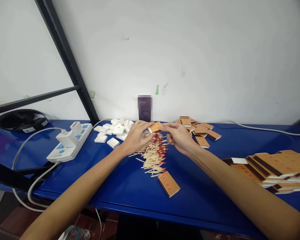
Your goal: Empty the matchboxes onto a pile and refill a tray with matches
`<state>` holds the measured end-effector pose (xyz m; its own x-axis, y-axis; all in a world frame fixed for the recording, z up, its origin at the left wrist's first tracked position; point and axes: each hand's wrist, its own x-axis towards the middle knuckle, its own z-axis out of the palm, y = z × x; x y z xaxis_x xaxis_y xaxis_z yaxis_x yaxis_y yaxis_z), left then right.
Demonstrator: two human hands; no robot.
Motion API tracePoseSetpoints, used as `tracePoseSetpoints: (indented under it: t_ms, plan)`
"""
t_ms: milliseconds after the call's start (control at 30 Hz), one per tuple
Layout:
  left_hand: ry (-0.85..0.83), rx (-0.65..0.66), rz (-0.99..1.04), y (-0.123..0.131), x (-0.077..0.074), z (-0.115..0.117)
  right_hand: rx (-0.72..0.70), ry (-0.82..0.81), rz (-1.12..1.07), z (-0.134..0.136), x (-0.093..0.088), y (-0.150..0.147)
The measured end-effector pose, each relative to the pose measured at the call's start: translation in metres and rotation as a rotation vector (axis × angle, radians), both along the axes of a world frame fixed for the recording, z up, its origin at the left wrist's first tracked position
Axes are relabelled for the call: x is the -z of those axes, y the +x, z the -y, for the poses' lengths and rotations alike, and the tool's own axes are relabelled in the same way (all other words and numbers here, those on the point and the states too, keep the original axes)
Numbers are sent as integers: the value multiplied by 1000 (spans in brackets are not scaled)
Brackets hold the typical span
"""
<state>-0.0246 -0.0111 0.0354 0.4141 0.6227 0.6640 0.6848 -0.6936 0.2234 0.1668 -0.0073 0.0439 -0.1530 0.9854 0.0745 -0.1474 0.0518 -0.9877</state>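
Between my two hands is an orange matchbox [155, 127], held above a heap of loose matches. My left hand [137, 136] grips its left end with thumb and fingers. At its right end, my right hand [178, 136] pinches it between the fingertips. The matches [152, 155] have pale sticks and red heads, most of them pointing right. Another orange matchbox [169, 184] lies flat at the near end of the heap. White inner trays [113, 143] are piled left of my left hand. Beyond my right hand is a loose pile of orange matchboxes [202, 141].
Flattened or stacked orange matchbox sleeves [277, 166] cover the right side of the blue table [140, 203]. A power strip [72, 146] with plugs and cables sits at left, beside a black shelf post [67, 60]. A dark upright object [145, 110] leans against the wall.
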Motion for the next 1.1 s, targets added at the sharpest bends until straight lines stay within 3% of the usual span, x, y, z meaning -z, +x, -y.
tracePoseSetpoints:
  t_ms: [167,433,567,833,1100]
  plan:
    - [-255,14,-8,-8,-11,-19,1,-16,41,-21,6,-3]
    - [-424,116,169,-14,-8,-51,76,117,50,-51,19,-10]
    - [-445,45,275,-16,-4,-53,101,159,104,-63,26,-14]
    - [-554,58,284,-17,5,-55,93,221,225,-73,38,-7]
    - [-581,20,384,-12,22,-54,142,214,174,-74,53,-10]
